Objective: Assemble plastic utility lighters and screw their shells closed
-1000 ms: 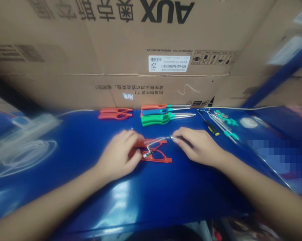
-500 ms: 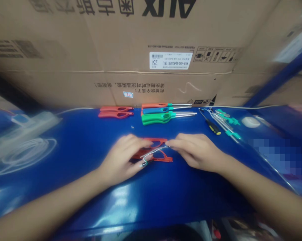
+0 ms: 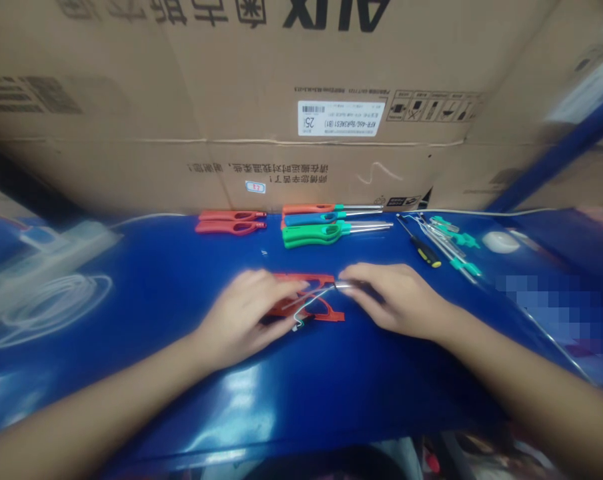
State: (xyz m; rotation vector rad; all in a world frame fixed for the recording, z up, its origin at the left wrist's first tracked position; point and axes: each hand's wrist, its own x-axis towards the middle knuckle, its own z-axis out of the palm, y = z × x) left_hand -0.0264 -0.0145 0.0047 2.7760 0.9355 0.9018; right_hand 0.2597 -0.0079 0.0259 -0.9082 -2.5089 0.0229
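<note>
My left hand [image 3: 251, 307] is closed, with thumb and fingers around a thin grey rod [image 3: 301, 298] and a white wire [image 3: 312, 300] with a small dark-and-green end. My right hand [image 3: 396, 297] pinches a shiny metal tube [image 3: 342, 285] where the wire and rod meet it. Beneath the hands, on the blue table, lie red lighter handle shells [image 3: 337, 317], partly covered by my left fingers. How far the tube runs inside my right hand is hidden.
Lighters with green [image 3: 309, 235], blue and orange handles lie at the back. Left of them are red handles [image 3: 226, 227]. A screwdriver [image 3: 425, 252] and metal tubes with green parts [image 3: 461, 263] lie right. A power strip [image 3: 66, 247] and coiled cable stand left, before a cardboard box [image 3: 146, 177].
More of the shiny tube shows at my right fingertips, which have shifted slightly. The wire between my hands is straighter, and its dark end has moved a little right.
</note>
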